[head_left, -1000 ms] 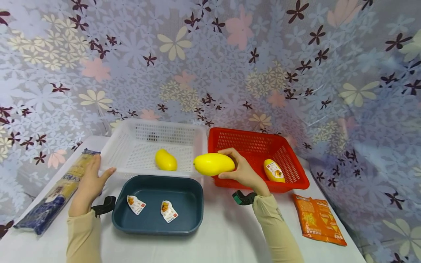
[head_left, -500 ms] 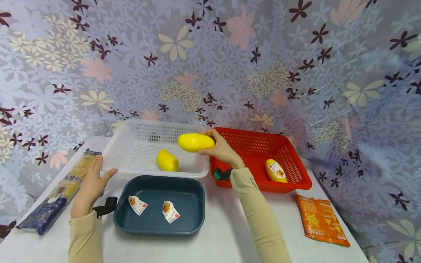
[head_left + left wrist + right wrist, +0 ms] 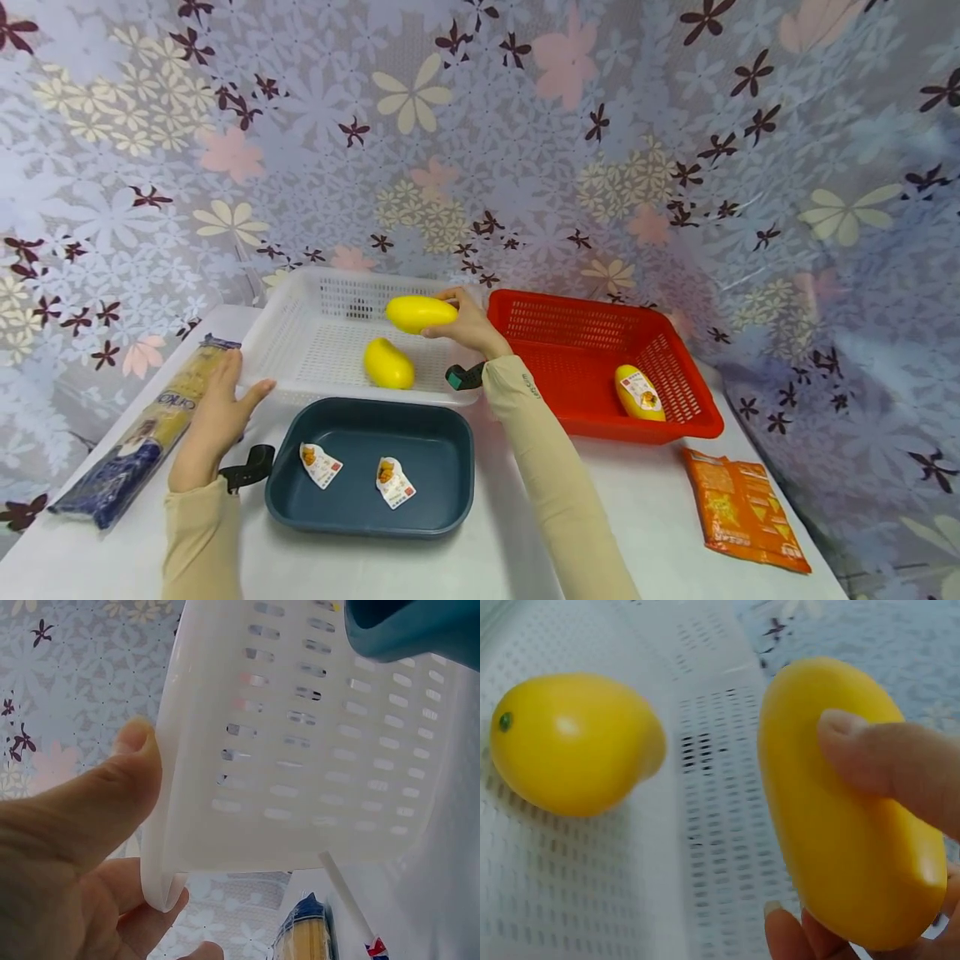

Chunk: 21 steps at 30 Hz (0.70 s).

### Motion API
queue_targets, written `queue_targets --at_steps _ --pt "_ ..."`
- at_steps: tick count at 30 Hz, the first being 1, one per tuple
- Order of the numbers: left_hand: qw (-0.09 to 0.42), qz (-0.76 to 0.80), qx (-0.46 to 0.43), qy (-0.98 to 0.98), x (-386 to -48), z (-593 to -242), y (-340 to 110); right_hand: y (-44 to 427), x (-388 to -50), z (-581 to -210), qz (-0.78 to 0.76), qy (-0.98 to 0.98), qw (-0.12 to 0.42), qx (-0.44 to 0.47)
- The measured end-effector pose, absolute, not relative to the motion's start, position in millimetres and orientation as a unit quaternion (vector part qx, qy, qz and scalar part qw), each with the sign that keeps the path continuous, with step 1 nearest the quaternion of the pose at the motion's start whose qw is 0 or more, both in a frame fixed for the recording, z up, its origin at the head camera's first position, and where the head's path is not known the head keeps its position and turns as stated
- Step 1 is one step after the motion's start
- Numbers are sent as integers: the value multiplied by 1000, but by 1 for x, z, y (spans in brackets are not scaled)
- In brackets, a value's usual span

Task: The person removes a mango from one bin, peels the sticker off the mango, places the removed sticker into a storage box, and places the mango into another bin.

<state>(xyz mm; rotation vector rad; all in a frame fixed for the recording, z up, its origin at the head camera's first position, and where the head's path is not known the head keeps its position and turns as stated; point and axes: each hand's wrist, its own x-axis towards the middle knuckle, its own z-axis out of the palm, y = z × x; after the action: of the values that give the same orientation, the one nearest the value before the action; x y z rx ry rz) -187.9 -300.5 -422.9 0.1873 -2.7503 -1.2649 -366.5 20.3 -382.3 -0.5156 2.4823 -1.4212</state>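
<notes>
My right hand [image 3: 474,325] holds a smooth yellow mango [image 3: 420,314] above the white perforated basket [image 3: 300,388]. In the right wrist view its thumb [image 3: 855,731] presses on the near side of the mango, fingers beneath. A second yellow mango [image 3: 388,364], with a green stem spot, lies in the basket apart from the held one. At the basket's left front corner my left hand [image 3: 213,421] grips the rim, thumb [image 3: 135,750] over it and a fingertip showing under the corner. A third yellow mango [image 3: 639,392], bearing a paper label, lies in the red basket [image 3: 600,429].
A dark teal tray [image 3: 367,527] in front of the white basket holds two printed paper labels [image 3: 393,482]. Left lies a long spaghetti pack [image 3: 142,442]; right, an orange packet [image 3: 746,510]. Floral cloth [image 3: 480,133] hangs behind the white table [image 3: 337,571].
My right hand has carried the mango left and upward, from beside the red basket's front left to above the white basket. My left hand keeps its place at the corner.
</notes>
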Motion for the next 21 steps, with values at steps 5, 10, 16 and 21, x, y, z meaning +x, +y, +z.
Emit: queue_targets --at_steps 5,10,16,21 --pt "49 -418 63 -905 -188 -422 -300 6 -370 -392 -460 859 125 -183" --pt "35 -420 65 -904 -190 -422 -296 0 -371 -401 -440 876 124 -157" --pt "36 -421 64 -904 -192 -422 -295 -3 -372 -410 -425 888 120 -132" --pt "44 -419 66 -905 -189 -422 -299 -10 -374 -413 -399 897 128 -144"
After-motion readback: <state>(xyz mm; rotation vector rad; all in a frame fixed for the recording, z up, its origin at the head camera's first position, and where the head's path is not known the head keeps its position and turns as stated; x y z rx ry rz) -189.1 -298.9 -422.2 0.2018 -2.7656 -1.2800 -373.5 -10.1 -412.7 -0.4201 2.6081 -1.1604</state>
